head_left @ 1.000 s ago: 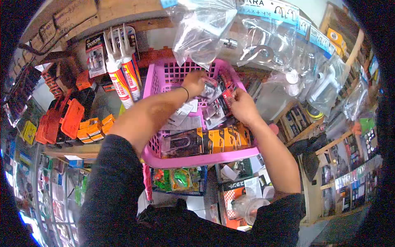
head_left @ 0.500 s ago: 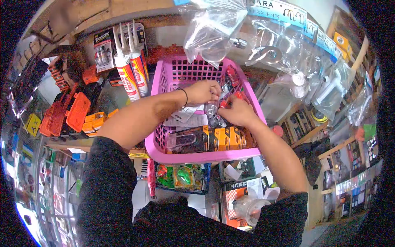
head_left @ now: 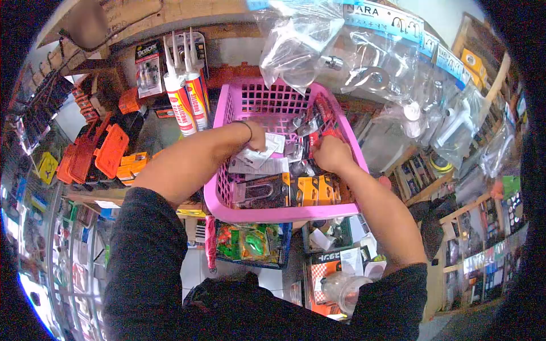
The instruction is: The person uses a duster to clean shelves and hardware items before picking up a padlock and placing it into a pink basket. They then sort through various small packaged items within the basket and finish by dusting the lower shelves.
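A pink plastic basket (head_left: 273, 215) stands in front of me with both my hands inside it. At its left side my left hand (head_left: 256, 136) is closed, its fingers curled down on a white packet (head_left: 273, 144). On the right, my right hand (head_left: 332, 154) is closed at the edge of a red and black packet (head_left: 310, 143); its fingertips are partly hidden. Clear plastic packets (head_left: 301, 122) lie between and beyond the hands. Nearer me in the basket are a carded shackle-shaped metal item (head_left: 259, 193) and several orange and black boxes (head_left: 310, 190).
White and red silicone tubes (head_left: 182, 105) stand left of the basket, near an open orange case (head_left: 111, 150). Clear bags with metal fittings (head_left: 369, 71) hang at the upper right. Below are a dark basket of colourful packets (head_left: 250, 244) and a clear jar (head_left: 344, 292).
My left hand has moved left and down, from the clear packets to the white packet. My right hand has shifted slightly, and the red and black packet shows more beside it.
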`<act>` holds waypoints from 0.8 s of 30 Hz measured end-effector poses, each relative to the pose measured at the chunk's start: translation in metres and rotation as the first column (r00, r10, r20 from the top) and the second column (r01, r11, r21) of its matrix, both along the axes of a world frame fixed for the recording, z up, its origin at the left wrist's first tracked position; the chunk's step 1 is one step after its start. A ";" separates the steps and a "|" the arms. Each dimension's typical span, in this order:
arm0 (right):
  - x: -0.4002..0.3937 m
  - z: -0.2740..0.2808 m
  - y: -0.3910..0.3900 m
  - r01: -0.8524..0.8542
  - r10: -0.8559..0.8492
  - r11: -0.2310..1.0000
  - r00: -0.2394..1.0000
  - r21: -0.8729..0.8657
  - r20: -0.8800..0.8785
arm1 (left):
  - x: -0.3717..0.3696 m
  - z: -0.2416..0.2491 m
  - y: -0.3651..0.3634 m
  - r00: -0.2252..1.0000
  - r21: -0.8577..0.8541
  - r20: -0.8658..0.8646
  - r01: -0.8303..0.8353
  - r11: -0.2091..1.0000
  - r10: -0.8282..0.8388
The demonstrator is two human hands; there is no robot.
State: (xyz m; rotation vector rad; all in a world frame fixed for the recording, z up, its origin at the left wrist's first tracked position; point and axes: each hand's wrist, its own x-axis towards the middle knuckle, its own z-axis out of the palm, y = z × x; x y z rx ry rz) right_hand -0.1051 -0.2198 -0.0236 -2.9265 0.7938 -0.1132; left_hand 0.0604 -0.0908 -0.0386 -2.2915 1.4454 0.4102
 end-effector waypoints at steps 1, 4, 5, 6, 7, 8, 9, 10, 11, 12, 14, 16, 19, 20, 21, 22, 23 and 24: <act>0.000 -0.003 -0.002 -0.005 0.005 1.000 1.000 0.010 0.015 | 0.001 -0.001 0.003 1.000 0.002 -0.001 -0.002 1.000 0.002; 0.000 -0.001 -0.001 -0.018 0.018 1.000 1.000 0.021 0.019 | 0.028 -0.029 -0.004 0.974 0.119 -0.187 -0.104 0.987 0.125; -0.002 0.001 0.000 -0.026 0.026 1.000 1.000 0.017 0.007 | 0.039 -0.033 -0.007 0.974 0.122 -0.190 -0.102 0.987 0.124; -0.004 0.004 0.001 -0.025 0.025 1.000 1.000 0.016 0.005 | 0.046 -0.033 -0.009 0.915 0.102 -0.318 -0.227 0.969 0.248; -0.005 0.007 0.003 -0.031 0.031 0.999 0.999 0.027 0.005 | 0.051 -0.035 -0.011 0.824 0.099 -0.440 -0.350 0.931 0.357; -0.005 0.008 0.004 -0.039 0.039 0.999 0.999 0.037 0.006 | 0.046 -0.030 -0.010 0.823 0.100 -0.441 -0.351 0.931 0.357; -0.004 0.007 0.003 -0.041 0.041 0.999 0.999 0.036 0.006 | 0.035 -0.017 -0.006 0.851 -0.016 -0.387 -0.390 0.921 0.354; -0.003 0.004 0.001 -0.054 0.053 0.998 0.998 0.040 0.026 | 0.020 0.001 -0.002 0.875 -0.135 -0.328 -0.417 0.899 0.356; -0.002 0.002 -0.001 -0.066 0.064 0.997 0.997 0.044 0.047 | 0.006 0.016 0.005 0.892 -0.252 -0.268 -0.429 0.867 0.364; -0.002 0.001 -0.001 -0.066 0.064 0.997 0.997 0.044 0.047 | -0.011 0.027 0.014 0.719 -0.396 -0.629 -0.623 0.675 0.295; -0.001 -0.001 -0.002 -0.048 0.046 0.998 0.997 0.039 0.061 | -0.020 0.037 0.010 0.747 -0.419 -0.596 -0.602 0.680 0.294; -0.003 0.000 -0.002 -0.055 0.053 0.998 0.997 0.036 0.059 | -0.022 0.037 0.009 0.777 -0.523 -0.583 -0.582 0.623 0.237; -0.006 0.009 0.006 -0.049 0.046 0.998 0.996 0.044 0.072 | -0.017 0.034 -0.001 0.878 -0.563 -0.448 -0.424 0.709 0.169; -0.006 0.011 0.009 -0.037 0.033 0.998 0.996 0.051 0.083 | -0.017 0.035 -0.005 0.896 -0.554 -0.408 -0.398 0.731 0.178; -0.006 0.010 0.008 -0.039 0.035 0.998 0.996 0.052 0.083 | -0.021 0.033 -0.009 0.896 -0.554 -0.407 -0.398 0.731 0.180; -0.004 0.007 0.007 -0.055 0.050 0.997 0.994 0.052 0.092 | -0.025 0.030 -0.012 0.792 -0.512 -0.597 -0.498 0.700 0.127; -0.003 0.005 0.005 -0.071 0.066 0.996 0.993 0.052 0.101 | -0.030 0.030 -0.016 0.650 -0.448 -0.758 -0.587 0.674 0.062; -0.001 0.001 0.002 -0.072 0.066 0.996 0.993 0.051 0.101 | -0.029 0.022 -0.025 0.581 -0.430 -0.813 -0.641 0.636 0.035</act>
